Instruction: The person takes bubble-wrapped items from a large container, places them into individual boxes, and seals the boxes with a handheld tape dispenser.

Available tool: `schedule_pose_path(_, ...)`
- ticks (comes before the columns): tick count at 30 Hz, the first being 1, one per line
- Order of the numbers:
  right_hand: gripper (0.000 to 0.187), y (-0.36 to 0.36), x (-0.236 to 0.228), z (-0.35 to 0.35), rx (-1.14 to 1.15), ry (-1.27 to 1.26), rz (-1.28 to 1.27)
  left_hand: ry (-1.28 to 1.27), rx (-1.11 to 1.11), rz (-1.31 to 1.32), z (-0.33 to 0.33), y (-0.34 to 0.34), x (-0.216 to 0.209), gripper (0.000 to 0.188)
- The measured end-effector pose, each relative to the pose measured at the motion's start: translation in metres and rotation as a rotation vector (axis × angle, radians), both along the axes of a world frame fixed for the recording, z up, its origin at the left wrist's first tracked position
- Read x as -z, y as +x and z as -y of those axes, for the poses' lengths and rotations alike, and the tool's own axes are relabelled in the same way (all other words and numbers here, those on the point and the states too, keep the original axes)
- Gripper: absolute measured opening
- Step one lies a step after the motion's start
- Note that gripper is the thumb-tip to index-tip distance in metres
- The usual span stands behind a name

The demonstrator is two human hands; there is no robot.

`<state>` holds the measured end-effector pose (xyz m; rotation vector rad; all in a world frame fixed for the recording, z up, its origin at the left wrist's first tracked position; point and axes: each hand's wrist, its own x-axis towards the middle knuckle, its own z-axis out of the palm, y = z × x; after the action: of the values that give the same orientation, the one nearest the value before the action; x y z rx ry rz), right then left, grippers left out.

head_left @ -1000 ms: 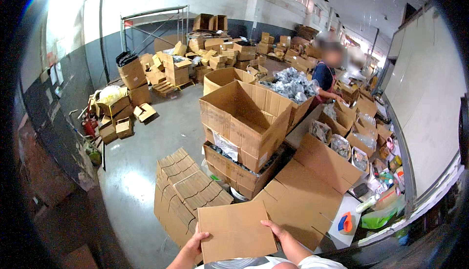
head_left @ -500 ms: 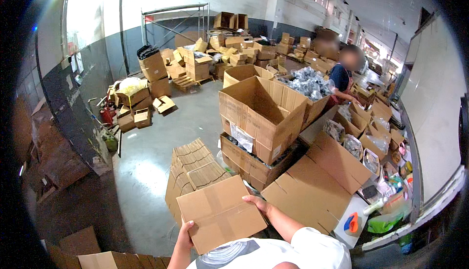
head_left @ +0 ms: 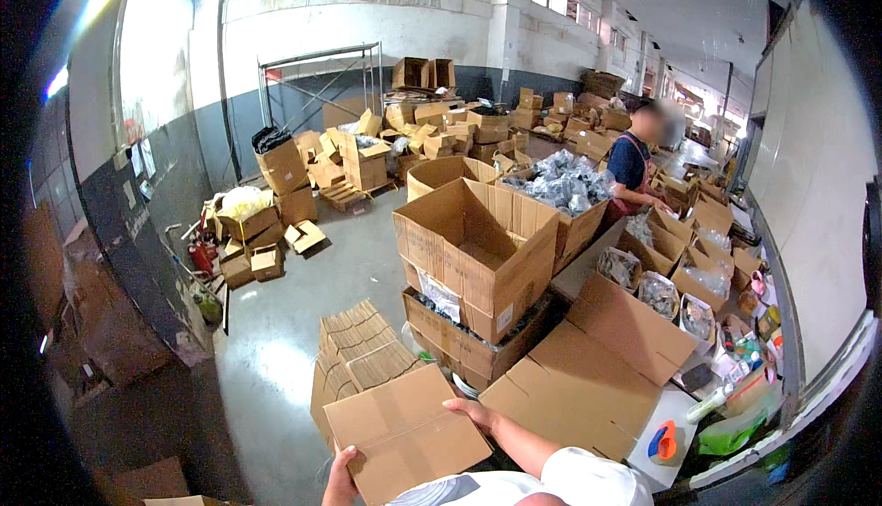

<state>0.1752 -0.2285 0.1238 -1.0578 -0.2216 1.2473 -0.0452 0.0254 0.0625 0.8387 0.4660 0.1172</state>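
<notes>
A brown cardboard box [head_left: 409, 434] with a taped seam across its top is held in front of my body. My left hand [head_left: 342, 471] grips its near left corner, thumb over the top edge. At its far right edge my right hand [head_left: 473, 412] holds on, thumb on top; the fingers beneath are hidden. Just beyond the box stands a bundle of folded cardboard pieces [head_left: 363, 348], partly covered by it. To the right lies a large carton with its flaps spread flat [head_left: 560, 373].
A tall open carton [head_left: 478, 263] stands on another filled carton ahead. Behind it, a carton holds plastic-wrapped items [head_left: 565, 182]. A co-worker [head_left: 629, 166] stands by open boxes at right. Piled cartons [head_left: 367, 166] line the back; a metal frame [head_left: 322, 84] stands at the wall.
My view has tilted upward, so the scene sits lower in the picture. Both hands keep their hold on the box, which stays near the folded cardboard.
</notes>
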Motion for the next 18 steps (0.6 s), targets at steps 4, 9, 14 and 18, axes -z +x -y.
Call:
schedule_pose_path(4, 0.060, 0.002, 0.005, 0.008, 0.004, 0.005, -0.059, 0.068, -0.055, 0.005, -0.002, 0.007, 0.013, 0.059)
schedule_pose_path(9, 0.058, 0.011, 0.036, 0.016, 0.089, 0.027, 0.012, 0.056, 0.046, -0.095, 0.003, 0.020, -0.007, 0.059)
schedule_pose_path(14, 0.056, 0.017, 0.046, 0.018, 0.046, 0.076, -0.031, 0.086, 0.054, -0.159, 0.008, 0.018, -0.022, 0.059)
schedule_pose_path(18, 0.055, 0.021, 0.053, 0.028, 0.056, 0.043, -0.032, 0.063, 0.087, -0.114, 0.007, 0.034, -0.014, 0.059)
